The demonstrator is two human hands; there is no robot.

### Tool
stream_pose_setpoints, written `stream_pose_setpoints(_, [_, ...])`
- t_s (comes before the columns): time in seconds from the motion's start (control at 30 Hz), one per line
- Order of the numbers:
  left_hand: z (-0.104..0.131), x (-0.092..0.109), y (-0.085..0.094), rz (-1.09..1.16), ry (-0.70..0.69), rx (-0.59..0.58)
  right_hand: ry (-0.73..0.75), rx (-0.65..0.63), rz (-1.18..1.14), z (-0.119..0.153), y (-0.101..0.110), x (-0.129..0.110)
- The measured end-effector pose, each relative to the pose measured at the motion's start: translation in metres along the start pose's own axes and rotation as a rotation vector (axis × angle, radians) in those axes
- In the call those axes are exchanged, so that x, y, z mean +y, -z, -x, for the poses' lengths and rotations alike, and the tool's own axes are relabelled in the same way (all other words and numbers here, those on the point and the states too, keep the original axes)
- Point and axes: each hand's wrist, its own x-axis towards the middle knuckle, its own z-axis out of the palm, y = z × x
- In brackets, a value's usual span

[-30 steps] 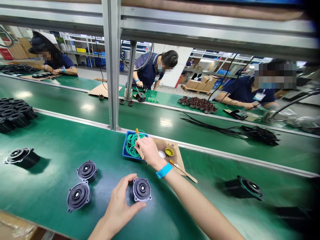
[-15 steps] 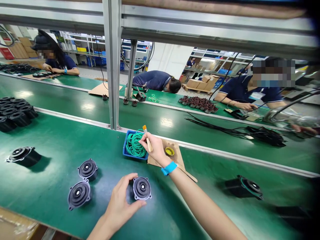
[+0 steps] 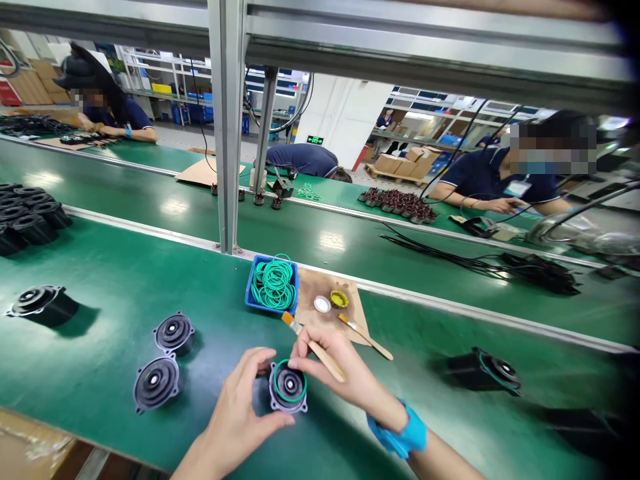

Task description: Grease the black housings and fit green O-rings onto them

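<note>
My left hand (image 3: 235, 407) curls its thumb and fingers round the near side of a black motor housing (image 3: 291, 385), which stands upright on the green bench. Between the fingertips of my right hand (image 3: 340, 365) is the edge of a green rubber ring (image 3: 305, 385), lying over the housing's round top. The same hand also holds a wooden-handled brush (image 3: 326, 360), bristles pointing up and left. Just beyond stands a blue bin (image 3: 247, 297) of green rings. Two similar housings stand left of my left hand, the nearer one (image 3: 157, 383) without a ring.
Cardboard (image 3: 360, 300) carries a yellow-lined cap (image 3: 339, 299), a white disc (image 3: 323, 305) and a second brush (image 3: 367, 337). A ringed housing (image 3: 483, 371) lies at right; black parts (image 3: 30, 223) cluster at left. A metal post (image 3: 227, 133) rises behind the bin. Co-workers sit across the line.
My right hand has come from the bin toward me, bringing a green ring onto the top of the housing. The brush came along in it. My left hand stays round the housing.
</note>
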Motion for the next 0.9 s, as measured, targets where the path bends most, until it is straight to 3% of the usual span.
stream_pose_setpoints(0.17, [0.006,-0.003,0.000,-0.116,-0.176,0.037,0.156,0.074,0.180,0.013,-0.005,0.006])
stream_pose_setpoints(0.37, [0.004,-0.006,0.003,-0.374,-0.399,0.132,0.545,0.104,0.419,0.033,-0.008,0.021])
stream_pose_setpoints(0.57, [0.006,0.000,-0.003,-0.511,-0.605,0.271,0.716,0.286,0.636,0.052,-0.024,0.036])
stream_pose_setpoints(0.77, [0.011,0.002,-0.011,-0.517,-0.624,0.332,0.812,0.396,0.680,0.056,-0.030,0.037])
stream_pose_setpoints(0.9, [0.012,0.005,-0.017,-0.508,-0.659,0.355,0.875,0.382,0.693,0.057,-0.030,0.038])
